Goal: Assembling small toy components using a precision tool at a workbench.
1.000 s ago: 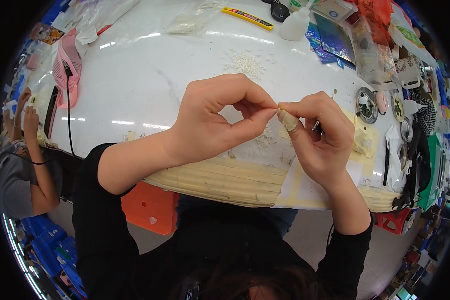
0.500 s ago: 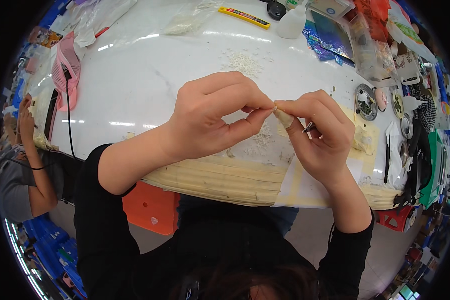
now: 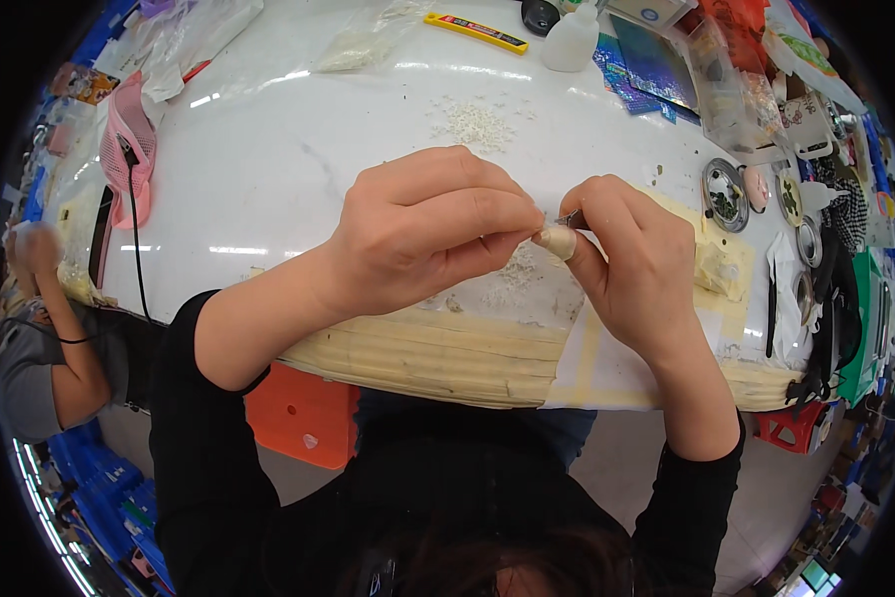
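My left hand (image 3: pixel 437 219) is closed in a pinch, thumb and forefinger pressed together on something too small to make out. Just to its right is my right hand (image 3: pixel 641 254), its fingers curled round a small metal tool (image 3: pixel 570 219) with a thin tip. Most of that tool is hidden in the hand. Beige tape (image 3: pixel 559 242) wraps the right thumb, which meets the left fingertips. Under the hands, small white bits (image 3: pixel 512 284) lie scattered on the white table (image 3: pixel 258 189). A second heap of white bits (image 3: pixel 475 124) is beyond them.
Beige tape strips (image 3: pixel 437 363) cover the table's near edge. At the back are a yellow cutter knife (image 3: pixel 475 33) and a white bottle (image 3: pixel 571 42). Round metal dishes (image 3: pixel 726 194) stand right. A pink mesh pouch (image 3: pixel 129 149) and another person's arm (image 3: pixel 74 348) are left.
The metal tool has come from inside my right palm up to the fingertips, pointing left. My right forefinger has lifted off the left fingertips. The co-worker's hand at far left has moved.
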{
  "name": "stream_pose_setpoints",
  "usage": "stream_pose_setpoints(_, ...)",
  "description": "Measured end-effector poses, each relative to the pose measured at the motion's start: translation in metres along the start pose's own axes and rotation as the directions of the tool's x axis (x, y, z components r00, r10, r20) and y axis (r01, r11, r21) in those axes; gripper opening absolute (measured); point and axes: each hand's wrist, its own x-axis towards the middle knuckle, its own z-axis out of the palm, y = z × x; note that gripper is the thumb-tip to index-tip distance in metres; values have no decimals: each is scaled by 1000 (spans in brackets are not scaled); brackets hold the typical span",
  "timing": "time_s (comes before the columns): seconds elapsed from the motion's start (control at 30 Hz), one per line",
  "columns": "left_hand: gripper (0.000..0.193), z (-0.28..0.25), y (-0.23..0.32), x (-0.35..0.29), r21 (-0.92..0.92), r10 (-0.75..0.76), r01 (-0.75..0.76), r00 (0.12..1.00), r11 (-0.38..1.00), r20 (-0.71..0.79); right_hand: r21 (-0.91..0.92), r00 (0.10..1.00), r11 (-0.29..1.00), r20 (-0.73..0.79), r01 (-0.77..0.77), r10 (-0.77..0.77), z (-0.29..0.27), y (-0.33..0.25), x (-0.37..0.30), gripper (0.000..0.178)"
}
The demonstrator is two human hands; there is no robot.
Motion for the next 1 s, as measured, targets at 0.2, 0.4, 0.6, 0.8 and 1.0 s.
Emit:
stream_pose_setpoints(0.2,30,0,-1,1,-6,28,-28,1000,1000,-4,41,998,999,63,-21,19,-5,-2,0,16)
stream_pose_setpoints(0.4,30,0,0,1,-14,25,-25,1000,1000,-7,26,999,1000,35,0,-1,-2,-1,0,22)
stream_pose_setpoints(0.6,31,-1,1,1,-37,23,-23,1000,999,-10,78,999,997,45,-9,6,-2,-1,0,22)
stream_pose_setpoints(0.8,31,-1,1,1,-61,19,-21,1000,998,-22,123,999,992,46,-16,11,-1,0,0,22)
stream_pose_setpoints(1.0,30,0,2,0,-79,7,-9,1000,997,-29,133,998,991,65,-22,14,-2,-1,-1,22)
